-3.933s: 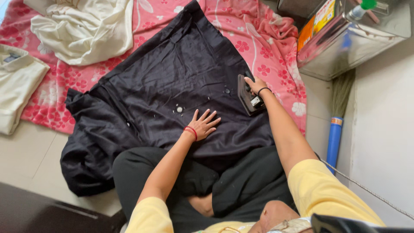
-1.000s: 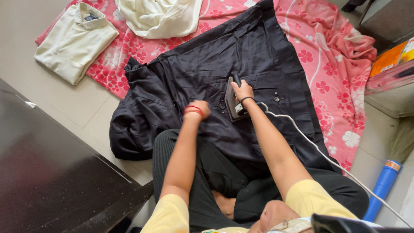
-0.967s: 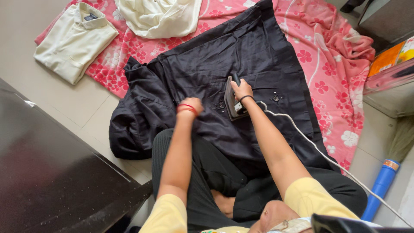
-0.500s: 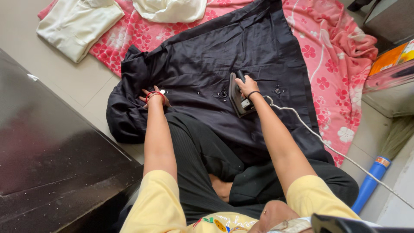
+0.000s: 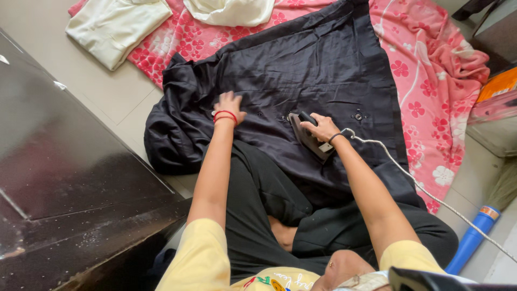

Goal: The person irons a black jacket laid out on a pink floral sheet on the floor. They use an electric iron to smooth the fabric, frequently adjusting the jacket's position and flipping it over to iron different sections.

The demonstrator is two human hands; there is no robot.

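Observation:
A black garment (image 5: 301,64) lies spread over a pink flowered sheet (image 5: 431,70) on the floor. My right hand (image 5: 322,127) grips the handle of a dark clothes iron (image 5: 308,138) that rests on the garment near its small round buttons. A white cord (image 5: 425,191) runs from the iron toward the lower right. My left hand (image 5: 229,105), with red bands at the wrist, presses flat on the cloth to the left of the iron. My legs in black trousers are folded under the garment's near edge.
A folded cream shirt (image 5: 116,27) lies at the top left, and a crumpled white cloth (image 5: 231,9) rests on the sheet's far edge. A dark glossy cabinet (image 5: 70,183) fills the left side. A broom with a blue handle (image 5: 474,240) stands at the lower right.
My left hand shifted right and up along the garment and now lies flat nearer the iron. The iron slid slightly toward me and tilted. The view swung a little to the left.

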